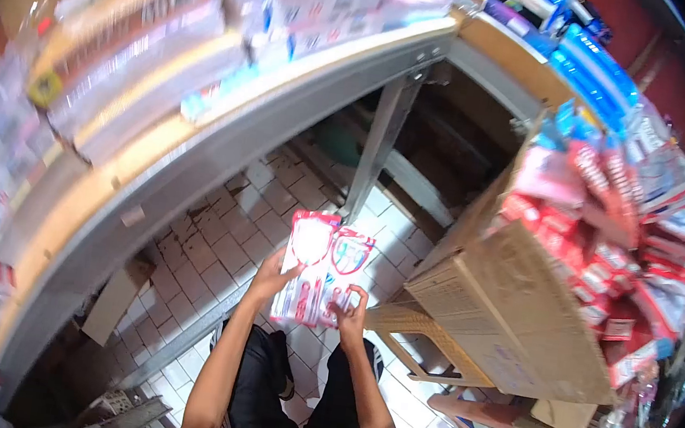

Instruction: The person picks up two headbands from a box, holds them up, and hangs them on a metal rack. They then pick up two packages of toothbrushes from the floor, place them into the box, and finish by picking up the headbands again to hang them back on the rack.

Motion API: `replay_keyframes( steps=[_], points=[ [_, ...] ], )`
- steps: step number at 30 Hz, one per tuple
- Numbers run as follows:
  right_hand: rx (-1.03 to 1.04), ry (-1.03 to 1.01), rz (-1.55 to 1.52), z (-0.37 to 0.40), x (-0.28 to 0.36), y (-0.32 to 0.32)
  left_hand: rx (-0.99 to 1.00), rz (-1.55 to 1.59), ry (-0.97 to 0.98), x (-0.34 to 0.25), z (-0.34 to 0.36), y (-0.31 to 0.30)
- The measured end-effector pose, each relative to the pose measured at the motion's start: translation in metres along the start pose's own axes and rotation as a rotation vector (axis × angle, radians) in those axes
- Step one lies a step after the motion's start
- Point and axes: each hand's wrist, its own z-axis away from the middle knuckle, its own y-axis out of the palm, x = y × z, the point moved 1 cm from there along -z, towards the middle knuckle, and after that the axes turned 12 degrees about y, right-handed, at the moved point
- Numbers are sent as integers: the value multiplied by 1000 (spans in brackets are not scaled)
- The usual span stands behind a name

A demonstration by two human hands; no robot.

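Observation:
Two flat red-and-white printed packets are held up side by side over the tiled floor, in the middle of the head view. My left hand is closed on the edge of the left packet, its thumb lying over the front. The right packet has a round emblem, and my right hand pinches its lower right part. The packets touch or overlap along their inner edges; their printing is too blurred to read. Both forearms reach forward above dark trousers.
A metal-edged shelf curves along the left, stacked with white and pink packs. To the right, a large cardboard box is heaped with red packets. A wooden stool stands below it. Blue packs lie top right.

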Motion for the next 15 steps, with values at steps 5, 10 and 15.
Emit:
replay_keyframes(
  steps=[5,10,15],
  points=[
    [59,144,-71,125,105,23,-145,308,-345,-107,81,32],
    [170,313,-30,249,213,29,-190,400,-460,-255,159,63],
    [172,348,-19,352,318,29,-139,447,-498,-373,208,86]
  ],
)
